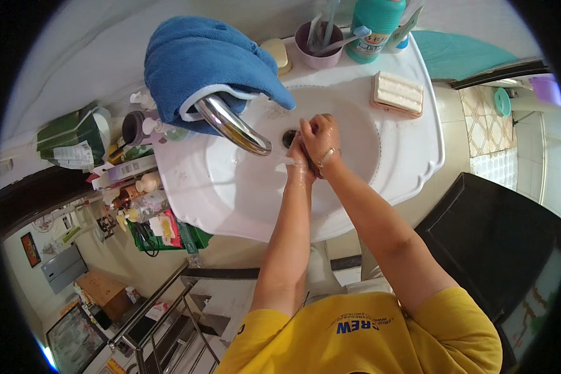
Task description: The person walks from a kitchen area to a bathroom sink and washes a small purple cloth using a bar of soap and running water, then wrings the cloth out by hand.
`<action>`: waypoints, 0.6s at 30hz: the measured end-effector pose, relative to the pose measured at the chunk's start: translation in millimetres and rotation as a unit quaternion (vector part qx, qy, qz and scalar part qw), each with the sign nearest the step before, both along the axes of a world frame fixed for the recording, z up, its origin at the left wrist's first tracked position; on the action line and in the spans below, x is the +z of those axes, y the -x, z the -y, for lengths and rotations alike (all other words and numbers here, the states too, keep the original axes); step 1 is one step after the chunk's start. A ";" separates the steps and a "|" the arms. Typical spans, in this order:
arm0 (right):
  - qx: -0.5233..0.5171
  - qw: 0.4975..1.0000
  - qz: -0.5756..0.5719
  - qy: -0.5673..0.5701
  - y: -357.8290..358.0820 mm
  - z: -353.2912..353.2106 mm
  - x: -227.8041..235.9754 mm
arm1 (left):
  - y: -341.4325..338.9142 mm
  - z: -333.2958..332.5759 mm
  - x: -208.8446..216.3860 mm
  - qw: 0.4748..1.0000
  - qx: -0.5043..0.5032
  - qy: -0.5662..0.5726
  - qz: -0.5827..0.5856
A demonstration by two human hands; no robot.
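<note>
Over the white sink basin (249, 193), my two wet hands are pressed together. My right hand (323, 134) lies on top, its fingers curled over my left hand (298, 154). The left fingers are mostly hidden beneath it, and whether anything lies between the palms is not visible. A thin band (327, 156) circles my right wrist. Just left of the hands is the mouth of a curved chrome faucet (234, 124), with what looks like water by my left wrist. The dark drain (288, 138) shows beside my fingers.
A blue towel (199, 62) drapes the faucet. Along the back rim stand a pale soap bar (277, 55), a purple cup (318, 60) with toothbrushes and a teal bottle (375, 31). A ridged soap bar (399, 91) sits at right. Toiletries crowd the left; a black chair-like object (486, 243) stands right.
</note>
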State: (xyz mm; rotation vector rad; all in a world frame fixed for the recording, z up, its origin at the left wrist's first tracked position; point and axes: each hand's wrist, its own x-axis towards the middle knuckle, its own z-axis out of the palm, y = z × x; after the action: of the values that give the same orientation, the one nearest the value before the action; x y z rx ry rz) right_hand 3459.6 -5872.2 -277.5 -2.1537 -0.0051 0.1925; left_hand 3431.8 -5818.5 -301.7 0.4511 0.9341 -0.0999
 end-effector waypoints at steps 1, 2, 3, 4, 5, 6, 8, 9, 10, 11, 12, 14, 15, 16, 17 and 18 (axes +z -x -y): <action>-0.039 0.999 0.030 -0.012 -4.9 4.9 -1.0 | -3.9 -0.7 -1.7 0.999 -0.007 0.000 0.041; -0.032 0.996 0.057 -0.068 1.1 7.4 -1.3 | -3.5 -4.1 -21.9 0.995 -0.029 0.003 0.093; -0.017 0.988 0.081 -0.129 21.2 5.5 -7.3 | 4.7 -18.3 -60.1 0.989 -0.045 0.001 0.142; -0.002 0.977 0.101 -0.187 39.1 5.2 -10.0 | 9.8 -29.6 -81.5 0.980 -0.061 0.000 0.189; 0.056 0.972 0.115 -0.196 50.0 4.3 0.7 | 17.0 -39.6 -73.1 0.938 -0.044 0.226 0.260; 0.115 0.963 0.129 -0.205 54.7 4.3 12.2 | 22.6 -33.9 -66.8 0.936 -0.022 0.248 0.249; 0.167 0.967 0.144 -0.129 51.6 0.4 14.5 | 32.0 -14.6 -45.0 0.970 0.094 0.161 0.157; 0.151 0.970 0.131 -0.140 39.9 -3.3 -3.8 | 34.9 -6.5 -41.6 0.982 0.035 0.058 0.175; 0.131 0.972 0.119 -0.152 25.8 -6.8 -19.7 | 36.7 -2.5 -38.2 0.980 -0.030 -0.047 0.190; 0.129 0.984 0.055 -0.113 11.2 -4.9 -20.0 | 39.8 -0.5 -7.8 0.996 -0.002 0.053 0.071; 0.071 0.989 -0.024 -0.127 3.9 -1.9 -17.9 | 44.7 -1.9 -13.2 0.999 0.038 0.029 -0.013; -0.024 0.997 0.015 -0.066 9.4 -0.8 -41.9 | 58.8 -10.8 -17.3 0.992 0.045 -0.030 0.110; 0.064 0.988 -0.119 -0.079 16.3 6.4 -42.9 | 60.2 -24.3 -21.2 0.993 0.072 0.004 0.093; 0.159 0.951 -0.249 -0.088 26.4 12.9 -23.4 | 62.2 -39.1 -24.1 0.990 0.109 0.036 0.078; 0.178 0.961 -0.180 -0.113 38.1 14.5 -22.7 | 56.9 -47.1 -17.8 0.989 0.106 0.043 0.098; 0.161 0.974 -0.063 -0.145 47.6 16.5 -19.8 | 55.1 -56.8 -28.4 0.988 0.055 0.066 0.129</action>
State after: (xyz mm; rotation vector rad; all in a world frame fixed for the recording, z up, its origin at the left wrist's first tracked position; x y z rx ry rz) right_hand 3412.0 -5888.8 -297.3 -1.8344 -0.2936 0.4868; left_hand 3376.7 -5761.6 -330.1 0.2806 0.6908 -0.0034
